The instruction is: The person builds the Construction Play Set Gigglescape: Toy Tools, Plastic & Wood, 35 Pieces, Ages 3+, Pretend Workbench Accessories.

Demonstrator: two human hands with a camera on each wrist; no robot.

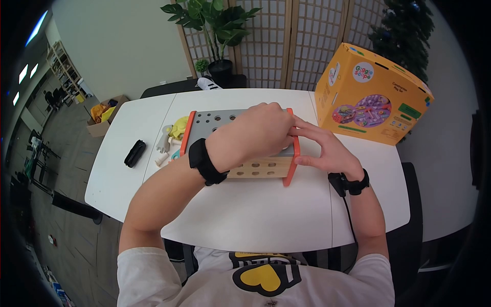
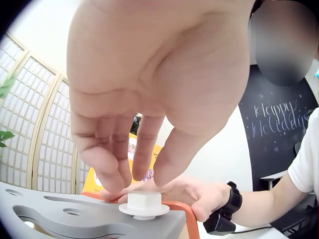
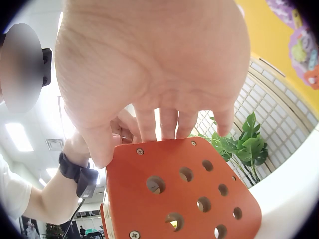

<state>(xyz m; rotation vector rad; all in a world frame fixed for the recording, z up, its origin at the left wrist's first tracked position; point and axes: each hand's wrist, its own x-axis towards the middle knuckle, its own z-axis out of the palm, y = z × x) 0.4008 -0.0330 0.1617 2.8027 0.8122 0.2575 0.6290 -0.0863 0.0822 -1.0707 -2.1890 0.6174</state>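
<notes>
Presumably bolt-seating: your left hand (image 1: 261, 129) half-open by white bolt (image 2: 144, 201), right hand (image 1: 330, 152) gripping orange panel (image 3: 130, 196); next, a square pinch.

Head view: high, looking down and forward over table (image 1: 245, 210); widest. Left wrist: close beneath left palm (image 2: 154, 64), grey top (image 2: 159, 229) at 6 o'clock. Right wrist: close beneath right palm (image 3: 159, 59). Red end panel (image 3: 129, 199) common to all.

From here, the right hand (image 3: 154, 59) rests its fingers on the orange perforated panel's (image 3: 179, 197) top edge, thumb by one corner.
</notes>
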